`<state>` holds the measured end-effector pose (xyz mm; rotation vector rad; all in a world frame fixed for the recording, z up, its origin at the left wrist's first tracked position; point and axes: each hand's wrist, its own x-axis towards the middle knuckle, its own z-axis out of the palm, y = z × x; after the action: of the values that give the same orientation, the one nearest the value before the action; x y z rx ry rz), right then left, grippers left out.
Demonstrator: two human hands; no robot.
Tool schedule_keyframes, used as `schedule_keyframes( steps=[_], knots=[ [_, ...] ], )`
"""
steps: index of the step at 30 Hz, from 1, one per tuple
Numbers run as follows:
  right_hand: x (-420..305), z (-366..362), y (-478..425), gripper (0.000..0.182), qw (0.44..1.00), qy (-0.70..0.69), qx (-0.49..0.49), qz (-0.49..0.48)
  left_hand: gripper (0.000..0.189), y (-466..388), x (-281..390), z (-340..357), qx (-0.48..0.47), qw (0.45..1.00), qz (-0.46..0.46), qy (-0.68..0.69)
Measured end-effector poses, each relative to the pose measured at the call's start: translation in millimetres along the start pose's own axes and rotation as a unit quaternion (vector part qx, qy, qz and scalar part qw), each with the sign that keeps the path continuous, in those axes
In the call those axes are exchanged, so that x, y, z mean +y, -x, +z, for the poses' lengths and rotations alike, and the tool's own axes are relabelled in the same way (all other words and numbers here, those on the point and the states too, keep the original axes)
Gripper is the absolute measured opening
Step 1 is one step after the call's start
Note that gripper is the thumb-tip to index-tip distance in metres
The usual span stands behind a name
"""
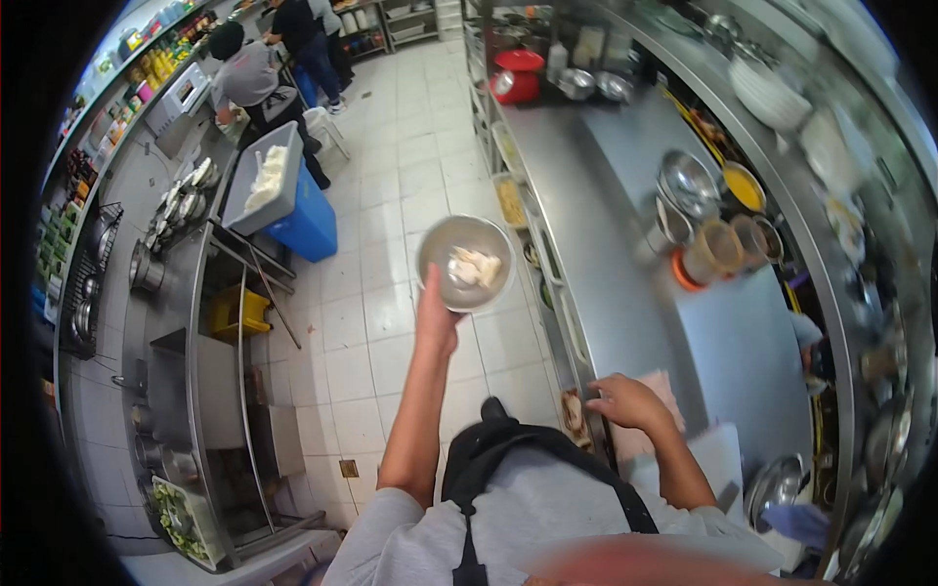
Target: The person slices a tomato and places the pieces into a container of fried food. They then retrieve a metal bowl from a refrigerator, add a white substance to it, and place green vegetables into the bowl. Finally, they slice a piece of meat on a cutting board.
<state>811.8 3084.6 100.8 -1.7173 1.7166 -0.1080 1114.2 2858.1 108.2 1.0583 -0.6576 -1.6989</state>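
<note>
My left hand [437,315] grips the rim of a round stainless steel bowl [432,245], thumb inside and fingers beneath. Pale pieces of food [475,266] lie in the bowl, which is held out over the tiled floor. By the edge of the steel counter [579,242] at my right, my right hand [629,401] has its fingers bent and apart, with nothing in them. A pink cloth [663,392] lies beside and partly behind that hand. Just left of its fingertips, a container with brown-stained contents [574,417] sits below the counter's edge.
Clear plastic containers [712,249] and metal bowls [687,183] stand on the right counter, with a red kitchen scale [515,77] farther back. Across the tiled aisle [381,271], a grey tub [238,201] of white food rests on a blue bin [311,220]. Co-workers [253,80] stand beyond.
</note>
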Motion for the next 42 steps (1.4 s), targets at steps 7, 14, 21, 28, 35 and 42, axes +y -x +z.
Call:
schedule_keyframes(
  steps=[7, 14, 21, 28, 35, 42],
  knots=[
    [28.9, -68.2, -114.1, 0.050, 0.982, 0.035, 0.009, 0.187, 0.070, -158.1, 72.7, -0.8, -0.009, 0.999, -0.041, -0.035],
    [30.2, -140.5, -351.0, 0.048, 0.992, 0.009, -0.030, 0.121, 0.070, -354.8, 133.0, -54.1, 0.022, 1.000, -0.002, -0.019],
    [-71.3, -278.7, -645.2, 0.047, 0.998, 0.052, -0.022, -0.034, 0.069, -450.4, 191.5, -120.4, 0.217, 0.974, -0.046, -0.037],
    [-214.6, -389.4, -879.3, 0.050, 0.971, 0.083, -0.094, -0.205, 0.077, -549.1, 205.6, -219.6, 0.424, 0.901, -0.017, 0.092],
    [-276.0, -428.3, -1117.9, 0.054, 0.969, 0.126, -0.116, -0.178, 0.077, -789.0, 272.4, -281.1, 0.380, 0.920, -0.052, 0.084],
    [-265.6, -502.5, -1249.0, 0.052, 0.988, 0.084, -0.109, -0.065, 0.070, -1081.1, 454.1, -180.4, 0.205, 0.977, 0.022, 0.053]
  ],
)
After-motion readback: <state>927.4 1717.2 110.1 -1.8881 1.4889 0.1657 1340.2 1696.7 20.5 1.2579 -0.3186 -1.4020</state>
